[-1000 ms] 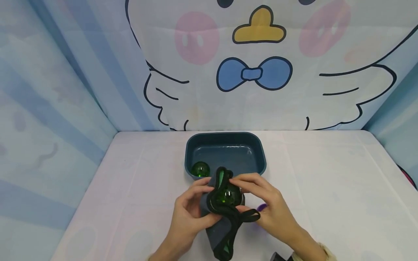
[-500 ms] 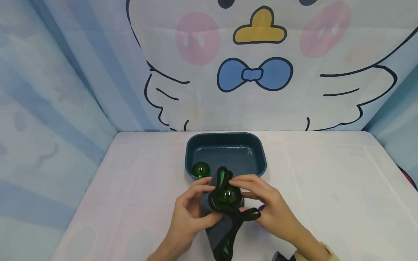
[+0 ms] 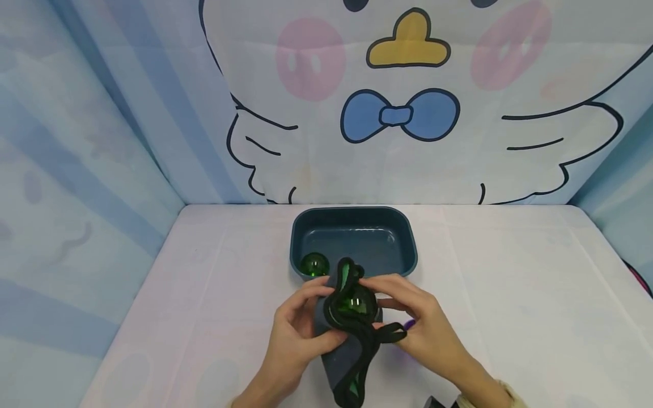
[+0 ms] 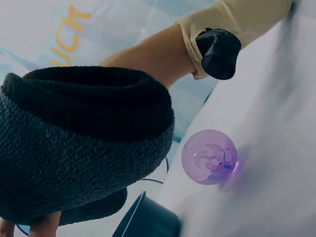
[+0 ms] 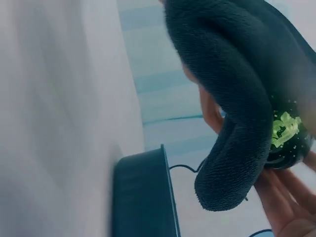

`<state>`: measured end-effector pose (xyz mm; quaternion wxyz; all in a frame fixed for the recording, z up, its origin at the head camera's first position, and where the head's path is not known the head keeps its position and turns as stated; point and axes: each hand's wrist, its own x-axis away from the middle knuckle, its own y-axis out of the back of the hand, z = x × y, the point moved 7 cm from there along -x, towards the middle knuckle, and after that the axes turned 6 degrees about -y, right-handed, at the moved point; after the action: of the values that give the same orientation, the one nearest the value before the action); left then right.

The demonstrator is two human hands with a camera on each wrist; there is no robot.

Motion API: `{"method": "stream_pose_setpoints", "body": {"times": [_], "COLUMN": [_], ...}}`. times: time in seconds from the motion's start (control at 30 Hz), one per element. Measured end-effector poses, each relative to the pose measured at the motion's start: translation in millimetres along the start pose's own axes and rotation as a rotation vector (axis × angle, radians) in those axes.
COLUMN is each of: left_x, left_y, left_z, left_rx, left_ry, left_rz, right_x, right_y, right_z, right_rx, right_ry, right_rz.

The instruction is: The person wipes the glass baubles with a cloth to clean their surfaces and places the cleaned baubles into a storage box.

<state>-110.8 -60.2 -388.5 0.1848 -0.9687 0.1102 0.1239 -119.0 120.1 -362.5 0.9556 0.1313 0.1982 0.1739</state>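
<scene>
The left hand (image 3: 301, 328) is gripping a dark grey-blue fuzzy cloth piece (image 3: 340, 362) from the left, its grip clamped on the fabric with the thumb pressing the near part and the fingers reaching round the far part. The cloth piece is hanging above the worktop (image 3: 510, 272), just on the near side of a dark teal tray (image 3: 362, 232), its black edging curving round a dark green ball (image 3: 358, 303) and its green lining showing at both ends. The right hand (image 3: 420, 326) is pinching the dark green ball from the right, its grip clamped on it, while the cloth is wrapping the left side. In the right wrist view the ball is showing a lime-green pattern. A black loop (image 3: 393, 332) is sticking out to the right, beside the right thumb. A second green ball (image 3: 314, 264) is resting inside the tray at the near left corner. A purple ball (image 4: 210, 158) is lying on the worktop, mostly hidden behind the right hand in the head view. Beyond the worktop, a cartoon backdrop (image 3: 408, 164) is hanging, showing a blue bow tie
</scene>
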Motion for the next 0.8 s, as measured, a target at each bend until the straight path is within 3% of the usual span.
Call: {"method": "stream_pose_setpoints", "body": {"times": [0.17,0.37,0.5,0.57,0.8], "left_x": [0.0,0.5,0.1,-0.3,1.4], "left_y": [1.1,1.1,0.6,0.2,-1.1], "left_z": [0.9,-0.4,-0.3,-0.2,-1.1], "left_rx": [0.016,-0.008,-0.021,-0.025,-0.079], "left_ry": [0.001,-0.011,-0.020,-0.027,-0.071], "left_rz": [-0.029,-0.037,-0.033,-0.032,-0.009], "right_x": [0.8,2.8,4.4,3.8,-1.2], "right_y": [-2.3,-4.3,-5.1,-3.9,-0.2], "right_z": [11.0,25.0,29.7,27.8,2.8], "right_rx": [0.054,0.253,0.300,0.271,-0.002], "right_ry": [0.187,0.441,0.518,0.463,-0.018], "right_rz": [-0.024,-0.110,-0.132,-0.124,-0.026]}}
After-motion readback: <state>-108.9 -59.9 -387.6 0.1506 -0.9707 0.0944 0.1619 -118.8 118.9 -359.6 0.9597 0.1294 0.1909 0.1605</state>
